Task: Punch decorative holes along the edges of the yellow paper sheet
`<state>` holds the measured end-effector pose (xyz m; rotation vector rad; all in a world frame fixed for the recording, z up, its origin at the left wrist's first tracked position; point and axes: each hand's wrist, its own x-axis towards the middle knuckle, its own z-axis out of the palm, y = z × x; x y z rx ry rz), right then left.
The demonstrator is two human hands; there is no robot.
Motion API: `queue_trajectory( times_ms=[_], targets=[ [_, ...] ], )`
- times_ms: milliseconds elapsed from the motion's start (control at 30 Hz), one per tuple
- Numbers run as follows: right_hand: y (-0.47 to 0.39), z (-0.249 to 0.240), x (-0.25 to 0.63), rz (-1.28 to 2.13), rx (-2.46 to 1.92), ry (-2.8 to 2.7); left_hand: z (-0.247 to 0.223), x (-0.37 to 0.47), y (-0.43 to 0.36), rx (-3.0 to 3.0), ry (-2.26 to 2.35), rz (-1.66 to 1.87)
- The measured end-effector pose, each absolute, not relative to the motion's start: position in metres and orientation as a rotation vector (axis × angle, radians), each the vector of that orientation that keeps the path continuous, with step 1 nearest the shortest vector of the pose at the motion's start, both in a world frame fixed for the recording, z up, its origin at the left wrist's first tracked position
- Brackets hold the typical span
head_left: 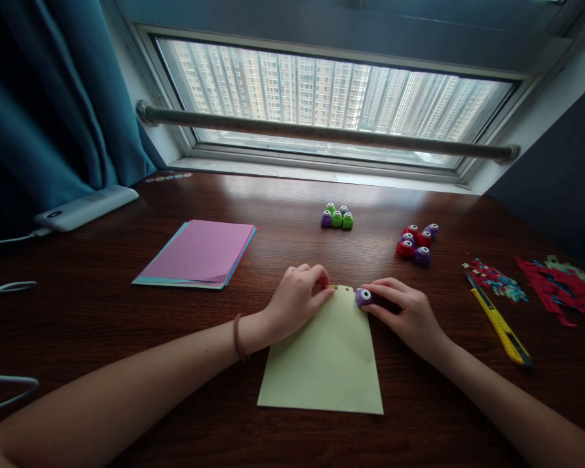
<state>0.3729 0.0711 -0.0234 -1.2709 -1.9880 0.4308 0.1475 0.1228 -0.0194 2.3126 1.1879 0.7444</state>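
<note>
A pale yellow sheet of paper point(329, 364) lies on the brown table, with a few small shapes cut out along its far edge. At that edge's left end my left hand point(299, 296) pinches the paper between thumb and fingers; a brown band circles the wrist. My right hand point(409, 312) holds a small purple craft punch point(364, 297) between thumb and fingers, at the sheet's far right corner. Whether the punch is pressed down cannot be seen.
Further back stand green and purple punches point(337, 218) and red and purple punches point(416, 244). Coloured paper point(199, 253) is stacked at left. At right lie a yellow utility knife point(502, 328), paper confetti point(497, 279) and red scraps point(563, 292). A white power bank-like device point(88, 208) sits by the curtain.
</note>
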Motion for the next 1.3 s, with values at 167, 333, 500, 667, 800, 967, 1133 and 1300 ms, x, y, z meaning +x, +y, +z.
queue_trajectory(
  times_ms=[167, 333, 500, 667, 800, 967, 1133, 1300],
  targets=[
    [0.072, -0.025, 0.374, 0.439, -1.289, -1.993, -0.017, 0.149, 0.116, 2.524, 1.232, 0.727],
    [0.072, -0.025, 0.373, 0.447, -1.299, -1.992, -0.011, 0.153, 0.107, 2.836, 1.137, 0.837],
    [0.072, -0.024, 0.372, 0.473, -1.293, -1.985, -0.014, 0.159, 0.103, 3.023, 0.823, 0.791],
    [0.072, -0.024, 0.372, 0.494, -1.295, -1.986, -0.020, 0.162, 0.107, 3.031, 0.858, 0.621],
    [0.073, -0.025, 0.373, 0.487, -1.303, -1.988, -0.021, 0.162, 0.108, 3.022, 0.875, 0.539],
    [0.073, -0.027, 0.373, 0.483, -1.306, -1.993, -0.019, 0.161, 0.108, 3.007, 0.879, 0.492],
    [0.072, -0.022, 0.371, 0.582, -1.304, -1.927, -0.019, 0.161, 0.108, 2.985, 0.889, 0.460],
    [0.080, -0.014, 0.365, 0.867, -1.321, -1.592, -0.020, 0.162, 0.108, 2.953, 0.884, 0.537]
  ],
)
